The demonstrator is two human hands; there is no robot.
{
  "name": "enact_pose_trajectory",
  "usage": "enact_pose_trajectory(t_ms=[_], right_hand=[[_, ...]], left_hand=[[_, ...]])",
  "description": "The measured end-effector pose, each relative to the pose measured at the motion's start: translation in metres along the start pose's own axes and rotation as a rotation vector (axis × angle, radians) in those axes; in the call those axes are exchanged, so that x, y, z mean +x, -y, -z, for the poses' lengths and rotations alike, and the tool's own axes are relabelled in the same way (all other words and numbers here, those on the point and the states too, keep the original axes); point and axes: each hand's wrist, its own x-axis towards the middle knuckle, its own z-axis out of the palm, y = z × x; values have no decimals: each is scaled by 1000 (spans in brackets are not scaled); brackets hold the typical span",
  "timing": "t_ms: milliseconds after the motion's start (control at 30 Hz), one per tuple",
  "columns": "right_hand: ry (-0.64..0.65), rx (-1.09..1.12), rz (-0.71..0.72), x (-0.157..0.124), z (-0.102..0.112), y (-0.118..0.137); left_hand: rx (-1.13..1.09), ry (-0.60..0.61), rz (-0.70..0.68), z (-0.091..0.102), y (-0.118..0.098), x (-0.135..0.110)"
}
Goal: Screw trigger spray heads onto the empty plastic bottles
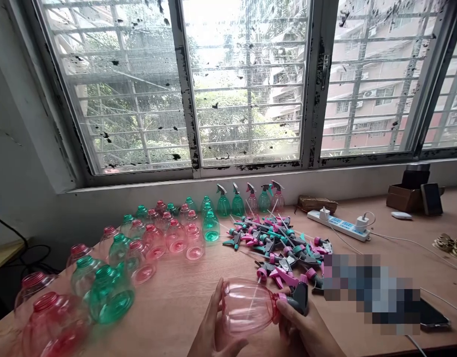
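Note:
A clear pink plastic spray bottle [246, 307] lies sideways between my hands near the table's front edge. My left hand [213, 327] cups its round base with curled fingers. My right hand [306, 329] is closed round the pink collar and grey trigger head [298, 296] at the bottle's neck; a thin dip tube shows inside. Just beyond lies a pile of loose pink, teal and grey trigger heads [280, 243].
Several capless pink and green bottles [150, 243] spread over the left of the wooden table [183, 292]. Several finished spray bottles [246, 201] stand by the window wall. A white power strip [340, 224], cardboard box [405, 196] and phone [431, 317] lie right.

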Motion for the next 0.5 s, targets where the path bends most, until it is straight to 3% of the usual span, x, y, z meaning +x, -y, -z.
enact_pose_trajectory(t_ms=[167, 333, 500], right_hand=[[-17, 0, 0, -1, -1, 0], [49, 3, 1, 1, 1, -6], [51, -6, 8, 2, 4, -7]], left_hand=[[-14, 53, -6, 4, 0, 0], [-34, 39, 43, 7, 5, 1], [-18, 6, -17, 5, 10, 1]])
